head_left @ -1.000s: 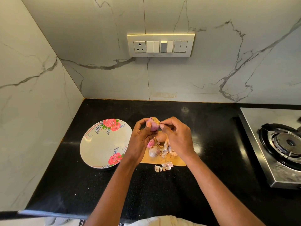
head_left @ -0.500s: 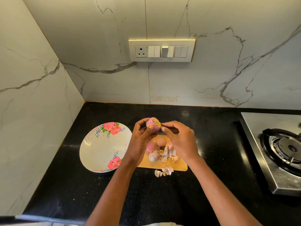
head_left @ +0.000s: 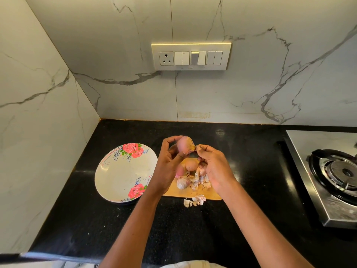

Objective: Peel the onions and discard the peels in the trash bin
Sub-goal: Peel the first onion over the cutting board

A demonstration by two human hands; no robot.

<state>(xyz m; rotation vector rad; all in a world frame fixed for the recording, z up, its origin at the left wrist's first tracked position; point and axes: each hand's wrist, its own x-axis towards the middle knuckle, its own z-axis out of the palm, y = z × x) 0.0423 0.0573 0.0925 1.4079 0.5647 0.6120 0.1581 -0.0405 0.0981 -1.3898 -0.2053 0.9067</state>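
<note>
Above the wooden cutting board, the left hand grips a pink onion with curled fingers, holding it up off the black tabletop. The right hand pinches a bit of brown skin at the onion's right end. Under the hands, two more onions lie on the board, one of them a paler, papery bulb, beside a heap of loose peels; the hands hide part of the board. A few peels lie on the tabletop just off the board's near edge. Left of the board sits a white plate with rose prints. A steel gas stove stands well apart on the right, and a switch panel is set in the marble wall behind.
</note>
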